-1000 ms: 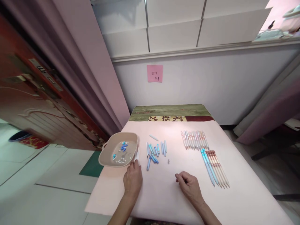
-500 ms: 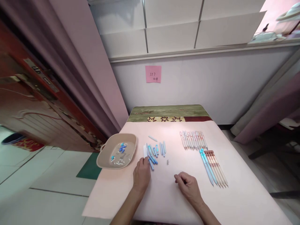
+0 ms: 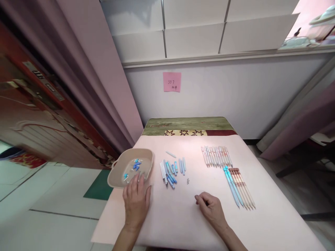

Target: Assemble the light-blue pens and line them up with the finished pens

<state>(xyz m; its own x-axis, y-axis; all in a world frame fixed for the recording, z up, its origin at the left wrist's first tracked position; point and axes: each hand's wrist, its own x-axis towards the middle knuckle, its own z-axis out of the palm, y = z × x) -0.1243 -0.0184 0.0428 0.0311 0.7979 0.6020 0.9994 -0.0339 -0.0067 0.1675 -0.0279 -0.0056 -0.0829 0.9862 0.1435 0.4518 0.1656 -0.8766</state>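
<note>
My left hand point(image 3: 136, 197) has its fingers spread over the near rim of a beige plastic bin point(image 3: 115, 179), and nothing shows in its grip. Inside the bin lie blue pieces point(image 3: 136, 165) and small white bits, partly covered by my fingers. My right hand point(image 3: 211, 210) rests curled on the table; whatever its fingers may hold is hidden. Between the hands are white pen refills point(image 3: 163, 173), blue pen barrels point(image 3: 171, 179), pale blue tubes point(image 3: 182, 166) and a small pile of springs point(image 3: 187, 181).
At the right lie a row of clear patterned pens point(image 3: 216, 156), two blue pens point(image 3: 232, 186) and several brown-topped pens point(image 3: 242, 188). One pale tube point(image 3: 171, 154) lies apart near the back. A pink note point(image 3: 172, 82) is stuck to the wall behind the pink-covered table point(image 3: 178, 223).
My left hand has left the refills and moved left to the bin, its fingers now spread. The refills lie uncovered, fanned beside the blue barrels. My right hand has stayed put.
</note>
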